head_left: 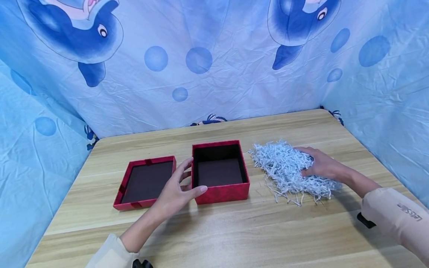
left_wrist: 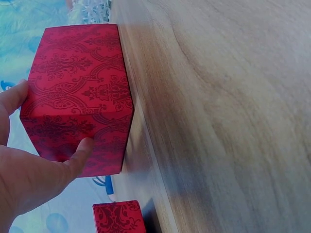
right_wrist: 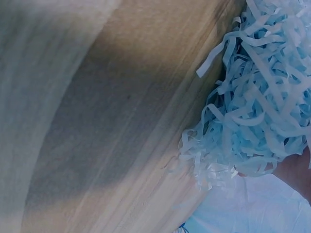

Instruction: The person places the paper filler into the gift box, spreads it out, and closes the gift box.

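An open red box (head_left: 222,194) with a dark inside stands mid-table; its patterned outer walls (left_wrist: 80,73) fill much of the left wrist view. My left hand (head_left: 172,195) is at the box's left side, thumb and fingers spread. In the left wrist view the thumb touches one wall and a finger reaches the edge. To the right lies a loose heap of pale blue-white shredded paper (head_left: 281,163). My right hand (head_left: 323,165) grips into its right side, with strands between thumb and fingers; some fingertips are hidden by the paper (right_wrist: 267,107).
Left of the box, the matching red lid (head_left: 147,182) lies with its dark inside facing up. The wood-grain table (head_left: 234,230) meets a blue dolphin-print curtain (head_left: 234,93) behind and at both sides.
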The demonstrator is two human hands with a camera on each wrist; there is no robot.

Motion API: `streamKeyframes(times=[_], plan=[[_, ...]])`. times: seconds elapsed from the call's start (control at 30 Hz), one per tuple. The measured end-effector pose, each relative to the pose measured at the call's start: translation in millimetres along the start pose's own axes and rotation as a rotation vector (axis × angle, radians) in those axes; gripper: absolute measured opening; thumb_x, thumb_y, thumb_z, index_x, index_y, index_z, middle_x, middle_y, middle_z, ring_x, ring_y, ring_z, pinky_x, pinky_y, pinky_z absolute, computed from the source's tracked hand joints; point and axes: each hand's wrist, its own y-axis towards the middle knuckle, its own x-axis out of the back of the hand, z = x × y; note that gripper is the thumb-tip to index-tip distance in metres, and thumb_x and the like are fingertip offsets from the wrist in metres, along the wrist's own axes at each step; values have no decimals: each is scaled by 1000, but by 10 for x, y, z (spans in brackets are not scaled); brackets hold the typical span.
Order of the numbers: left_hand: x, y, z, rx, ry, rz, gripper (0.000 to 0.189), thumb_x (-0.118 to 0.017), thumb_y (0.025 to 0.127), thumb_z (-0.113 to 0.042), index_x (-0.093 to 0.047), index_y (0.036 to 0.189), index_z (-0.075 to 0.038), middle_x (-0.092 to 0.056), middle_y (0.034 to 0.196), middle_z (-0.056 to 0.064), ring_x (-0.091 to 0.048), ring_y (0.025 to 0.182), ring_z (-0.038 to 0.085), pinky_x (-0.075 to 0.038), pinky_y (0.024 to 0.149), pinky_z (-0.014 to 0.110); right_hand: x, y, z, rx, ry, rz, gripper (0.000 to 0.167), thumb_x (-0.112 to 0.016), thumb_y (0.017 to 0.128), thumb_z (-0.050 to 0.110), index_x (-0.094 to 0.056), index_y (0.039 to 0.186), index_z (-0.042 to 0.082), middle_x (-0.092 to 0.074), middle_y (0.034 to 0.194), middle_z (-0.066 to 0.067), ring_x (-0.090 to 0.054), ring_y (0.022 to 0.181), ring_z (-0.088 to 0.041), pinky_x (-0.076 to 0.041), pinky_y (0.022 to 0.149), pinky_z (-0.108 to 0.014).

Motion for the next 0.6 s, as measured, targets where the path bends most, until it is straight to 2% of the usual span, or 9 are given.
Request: streamKeyframes(times=[0.1,0.23,0.33,0.47,0.6], plan=[[0,1,1,0,-1,0,89,-78,82,-33,-23,152,-23,-32,152,6,-38,135,33,-42,102,50,4,3,7,-18,20,3,88,-77,77,7,-27,150,1,-19,150,-33,-21,133,-56,-29,101,-69],[-1,-3,4,0,-1,-1,89,-78,82,-33,-23,152,-24,-32,152,6,-38,135,33,-42,102,50,-4,6,20,-57,23,-6,85,-75,78,5,-29,149,2,-20,150,-33,-31,129,-54,-40,96,-62],[-1,-5,4,1,0,-2,89,-78,82,-33,-23,152,-24,-32,152,6,-37,135,33,-42,102,50,-5,7,29,-87,14,-21,83,-74,79,6,-30,149,0,-22,149,-34,-33,128,-53,-41,95,-61],[-3,-2,1,2,1,-4,89,-78,82,-33,-23,152,-24,-31,152,6,-37,135,32,-42,102,50,14,6,38,-110,8,-41,80,-73,81,9,-30,147,-4,-25,149,-34,-22,133,-55,-29,102,-66],[-5,0,1,5,5,-5,90,-77,82,-33,-23,152,-24,-31,152,6,-38,135,32,-42,102,50,51,2,45,-128,20,-51,82,-73,82,12,-27,149,-4,-22,150,-34,-15,136,-55,-21,104,-70]])
